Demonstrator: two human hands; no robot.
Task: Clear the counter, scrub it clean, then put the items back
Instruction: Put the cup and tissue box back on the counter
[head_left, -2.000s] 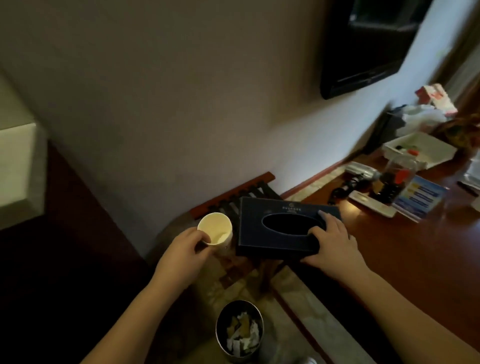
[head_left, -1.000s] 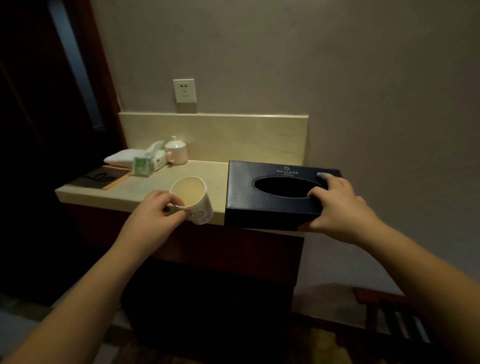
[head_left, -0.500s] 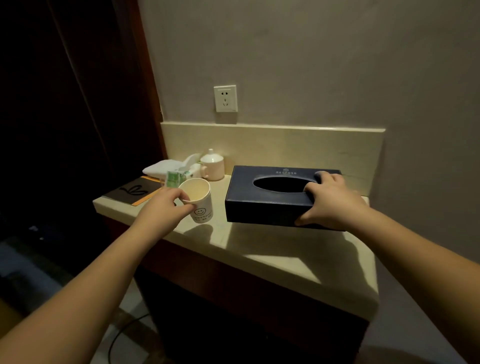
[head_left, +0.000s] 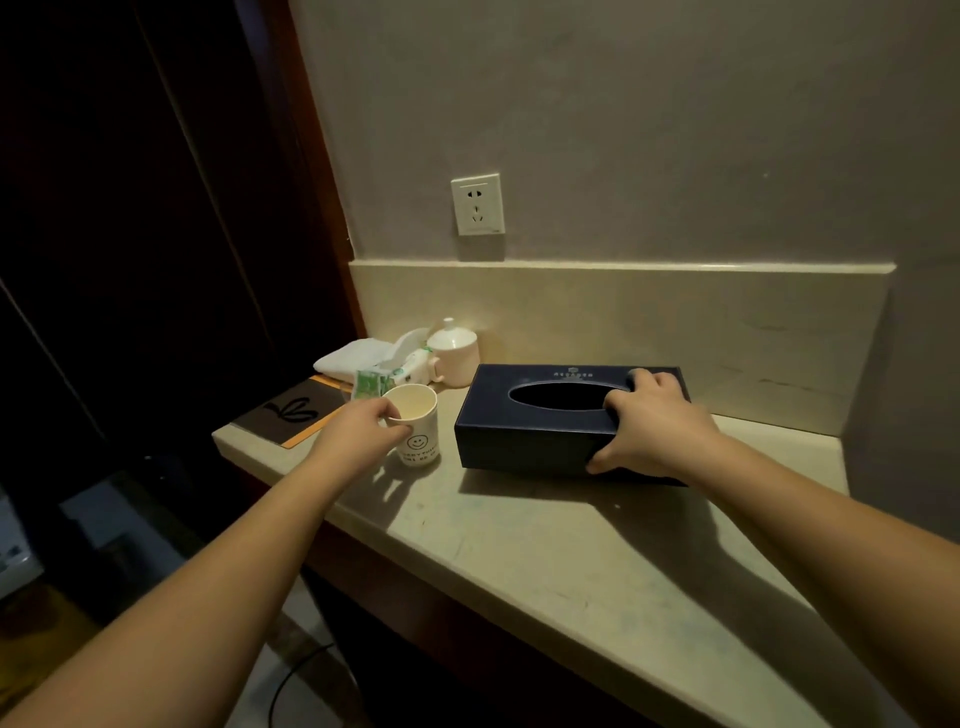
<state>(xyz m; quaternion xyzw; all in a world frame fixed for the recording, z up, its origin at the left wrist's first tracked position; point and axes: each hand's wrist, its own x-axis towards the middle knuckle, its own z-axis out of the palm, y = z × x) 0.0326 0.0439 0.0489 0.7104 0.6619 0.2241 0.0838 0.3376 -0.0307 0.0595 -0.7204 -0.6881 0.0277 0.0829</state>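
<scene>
Two items in our hands: left hand (head_left: 358, 435) pinches rim of paper cup (head_left: 415, 428); right hand (head_left: 655, 423) clasps right end of tissue box (head_left: 535, 422) (long axis along wall). Both resting on counter (head_left: 597, 545), apparently; release likely next.

Both bare forearms extend forward; the left hand (head_left: 358, 434) pinches with thumb and curled fingers, the right hand (head_left: 655, 426) grips with fingers curled, thumb low.

Left hand (head_left: 363, 436) pinches cup (head_left: 415, 426); right hand (head_left: 649, 421) grips tissue box (head_left: 524, 436).
</scene>
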